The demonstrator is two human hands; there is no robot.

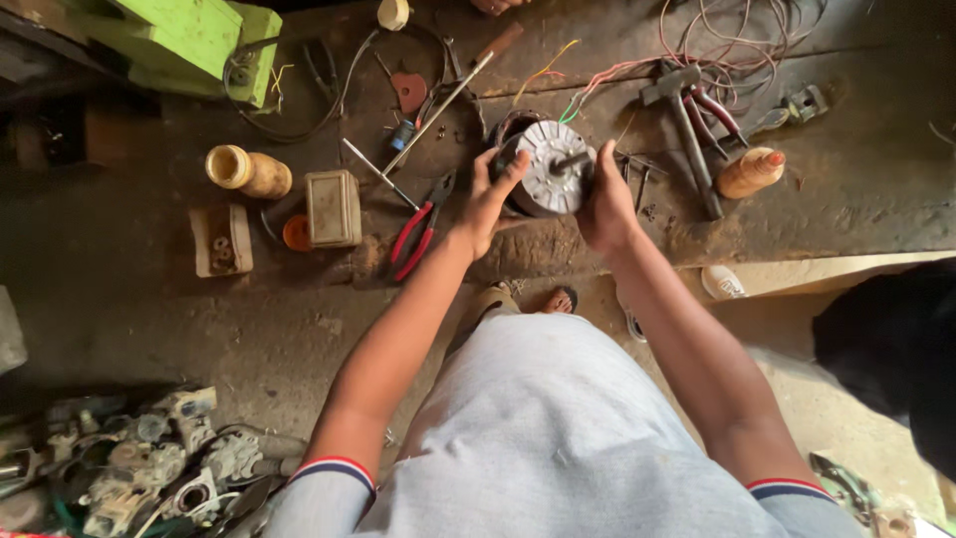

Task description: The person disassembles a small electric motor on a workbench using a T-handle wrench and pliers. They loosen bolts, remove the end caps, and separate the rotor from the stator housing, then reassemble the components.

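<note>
We see both hands on a small round motor (551, 167) that sits near the front edge of a dark, grimy bench (149, 299). The left hand (488, 204) clasps the motor's left side, fingers spread over its silvery face, and the right hand (604, 204) grips its right side, thumb up along the rim. A short dark shaft sticks out of the middle of the face, and coloured wires (597, 80) run from behind the motor toward the back of the bench.

Just left of the left hand lie red-handled pliers (420, 229), and beyond them a long thin rod (438, 112) lies slantwise. Further left we find a small beige box (333, 207), an orange cap (296, 232) touching it, a yellowish jar (247, 171) on its side and a little open carton (221, 240) with small parts in it. To the right of the motor a hammer (685, 125) lies across another pair of red-handled pliers (712, 110), with a tan bottle (750, 171) on its side near them. A green metal block (194, 45) stands at the far left corner.
</note>
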